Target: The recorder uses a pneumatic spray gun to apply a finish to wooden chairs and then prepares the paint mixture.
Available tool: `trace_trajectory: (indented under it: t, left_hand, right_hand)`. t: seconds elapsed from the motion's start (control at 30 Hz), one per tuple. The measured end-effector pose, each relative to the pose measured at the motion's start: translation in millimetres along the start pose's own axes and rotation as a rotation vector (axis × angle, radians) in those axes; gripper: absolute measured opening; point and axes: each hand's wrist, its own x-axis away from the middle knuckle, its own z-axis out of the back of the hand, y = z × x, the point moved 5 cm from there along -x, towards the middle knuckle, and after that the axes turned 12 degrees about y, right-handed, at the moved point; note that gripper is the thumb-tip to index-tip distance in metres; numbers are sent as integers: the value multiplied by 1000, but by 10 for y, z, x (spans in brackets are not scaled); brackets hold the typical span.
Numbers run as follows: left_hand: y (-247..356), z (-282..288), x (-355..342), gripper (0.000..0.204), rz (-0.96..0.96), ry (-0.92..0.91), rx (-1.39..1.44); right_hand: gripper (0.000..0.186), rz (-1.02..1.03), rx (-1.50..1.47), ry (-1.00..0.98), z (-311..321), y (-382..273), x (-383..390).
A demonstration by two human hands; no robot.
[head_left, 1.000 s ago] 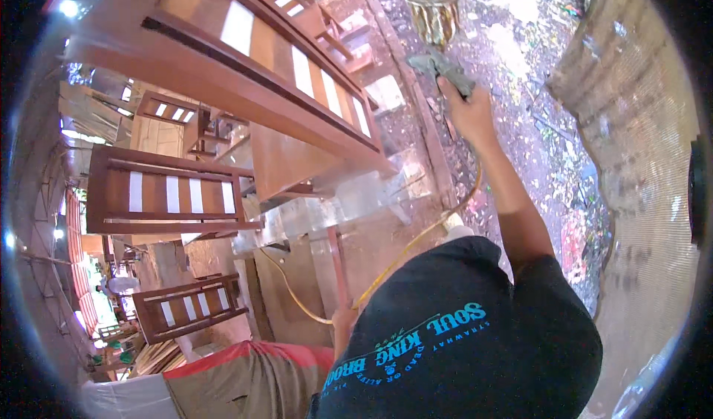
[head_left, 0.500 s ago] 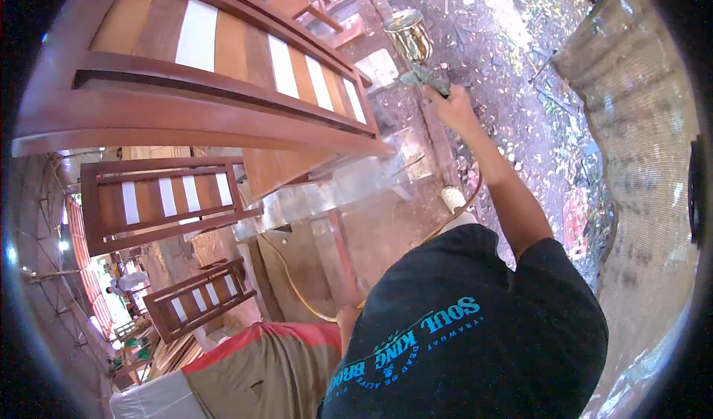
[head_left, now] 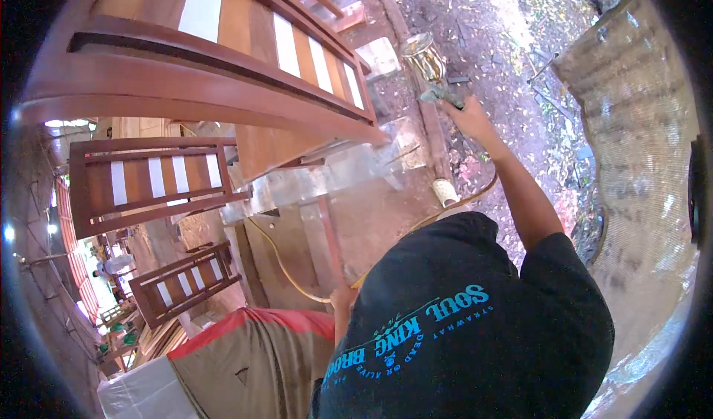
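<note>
Farther from the slatted chair back (head_left: 252,40), my right hand (head_left: 469,120) grips the spray gun (head_left: 447,97), cup (head_left: 425,60) beyond its fingers; ground (head_left: 512,129) opens rightward. Left hand (head_left: 343,300) at hose (head_left: 312,296): grip unclear.

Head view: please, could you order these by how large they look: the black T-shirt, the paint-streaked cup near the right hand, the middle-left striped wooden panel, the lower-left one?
1. Black T-shirt
2. Middle-left striped wooden panel
3. Lower-left striped wooden panel
4. Paint-streaked cup

Nearness may exaggerate the panels' difference.
</note>
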Motion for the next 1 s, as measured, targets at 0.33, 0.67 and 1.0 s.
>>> trace_trajectory:
  t: [0.33,0.67,1.0]
  left_hand:
    - [156,379,329,44,17,54,78]
    - [211,623,376,32,-3,195,115]
    - [198,338,299,31,97,50,340]
  right_hand:
    - [41,-189,288,-433,-391,257,178]
    - [73,-3,37,-256,-362,152,136]
    - [55,-96,53,-179,-533,1150,318]
